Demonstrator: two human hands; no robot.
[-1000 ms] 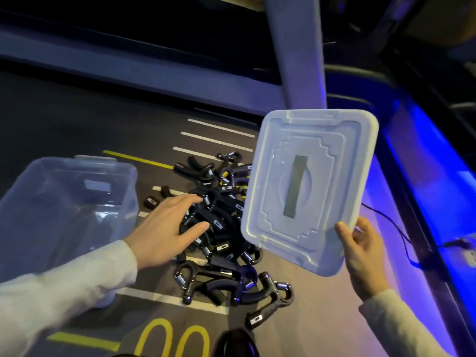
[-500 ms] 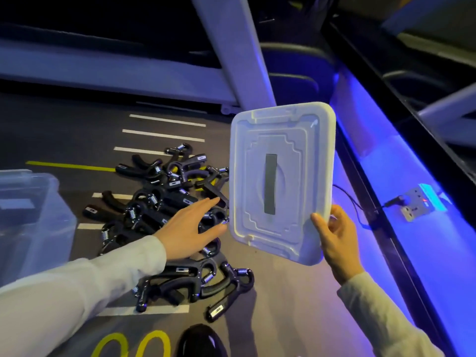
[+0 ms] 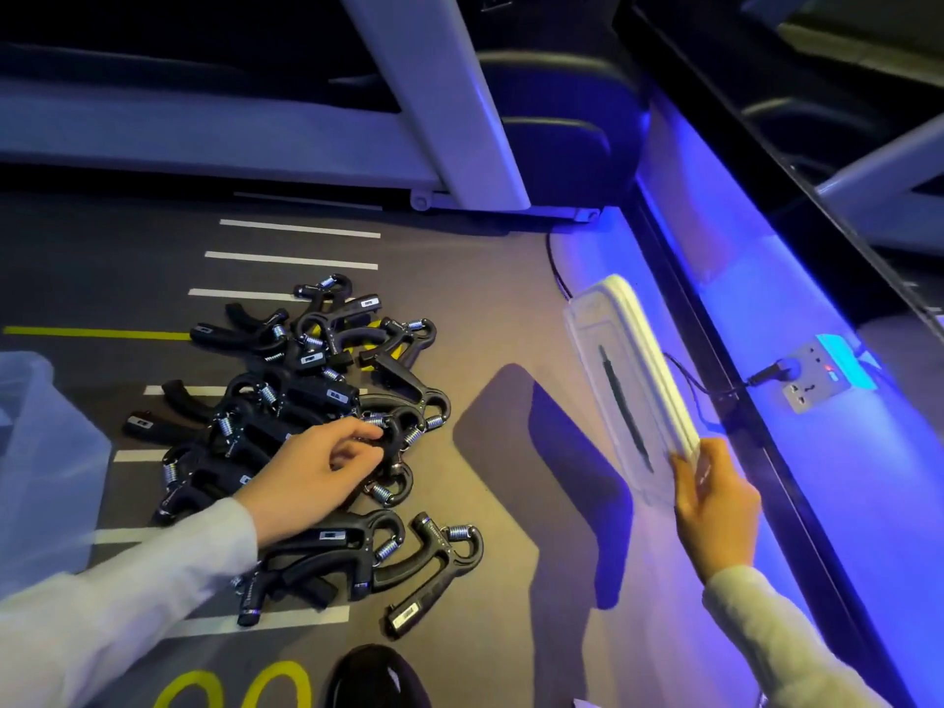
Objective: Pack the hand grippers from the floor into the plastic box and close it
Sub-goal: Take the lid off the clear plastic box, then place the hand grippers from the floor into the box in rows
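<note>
A heap of several black hand grippers (image 3: 316,401) with steel springs lies on the grey floor. My left hand (image 3: 311,472) reaches into the heap, and its thumb and fingers curl round one black hand gripper (image 3: 393,436). My right hand (image 3: 715,498) holds the white plastic lid (image 3: 628,370) by its near corner; the lid stands on edge, leaning against the blue-lit ledge on the right. Only a corner of the clear plastic box (image 3: 36,452) shows at the left edge, open on top.
A white slanted post (image 3: 444,104) and a low rail stand behind the heap. A socket plate (image 3: 822,370) with a plugged-in cable sits on the right ledge. My dark shoe tip (image 3: 378,682) is at the bottom. White and yellow lines mark the floor.
The right hand has swung the lid from held up in front down to the right, against the ledge. The left hand has curled onto a hand gripper. The view has shifted right.
</note>
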